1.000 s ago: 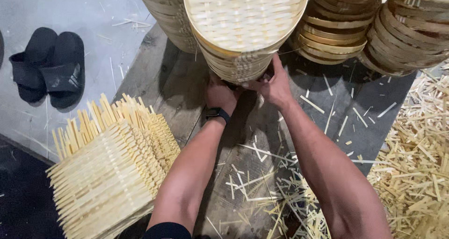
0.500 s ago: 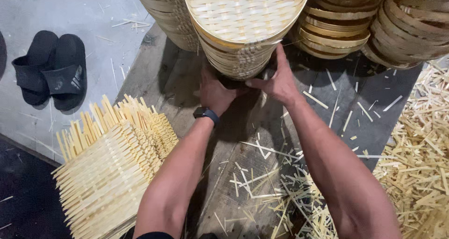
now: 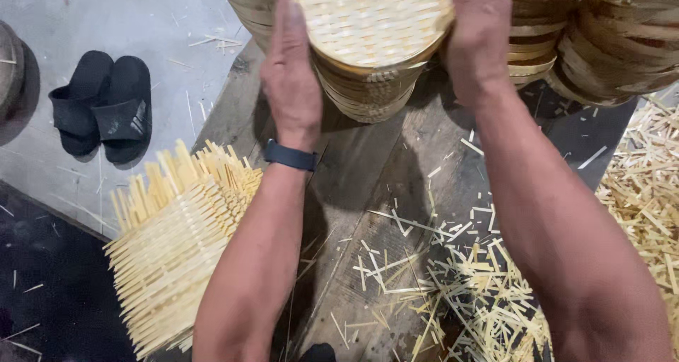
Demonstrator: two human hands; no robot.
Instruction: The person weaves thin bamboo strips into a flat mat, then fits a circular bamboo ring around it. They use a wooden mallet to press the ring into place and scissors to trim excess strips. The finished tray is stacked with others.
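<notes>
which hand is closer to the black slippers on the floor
Left. The left hand grips the near-left side of the woven basket stack, the side toward the black slippers. The right hand holds the stack's far side, farther away.

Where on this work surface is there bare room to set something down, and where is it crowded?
Bare wood shows on the plank table, between the left hand and right hand and just below the basket stack they grip. The grey floor above the black sandals is mostly open. Crowded: bamboo offcuts lower right, the unfinished woven pieces lower left, other stacks upper right.
</notes>
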